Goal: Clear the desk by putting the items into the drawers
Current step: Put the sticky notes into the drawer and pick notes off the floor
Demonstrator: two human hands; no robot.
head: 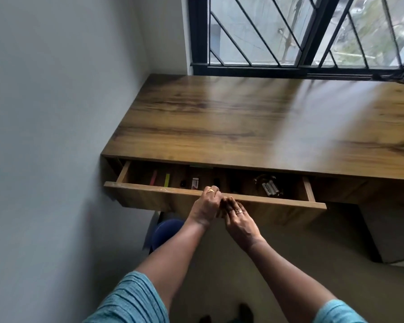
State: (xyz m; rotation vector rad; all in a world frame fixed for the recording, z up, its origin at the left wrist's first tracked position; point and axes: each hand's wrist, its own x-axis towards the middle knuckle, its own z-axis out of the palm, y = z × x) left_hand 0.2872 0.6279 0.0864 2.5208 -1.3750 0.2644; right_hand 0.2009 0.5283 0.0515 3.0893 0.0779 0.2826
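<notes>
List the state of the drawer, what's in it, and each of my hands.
Drawer, pulled partly out.
Pink marker, lying flat in the drawer's left part.
Yellow marker, lying flat beside it.
Batteries, lying in the right part.
Left hand, grips the drawer's top edge.
Right hand, fingers fairly straight against the drawer front.

- I've got a single head view, high up, tilting forward and down over the desk (243, 117).
- It's facing the window (278, 31), wall (56, 113) on the left.
- Close in: the drawer (149, 197) sits mid-frame.
</notes>
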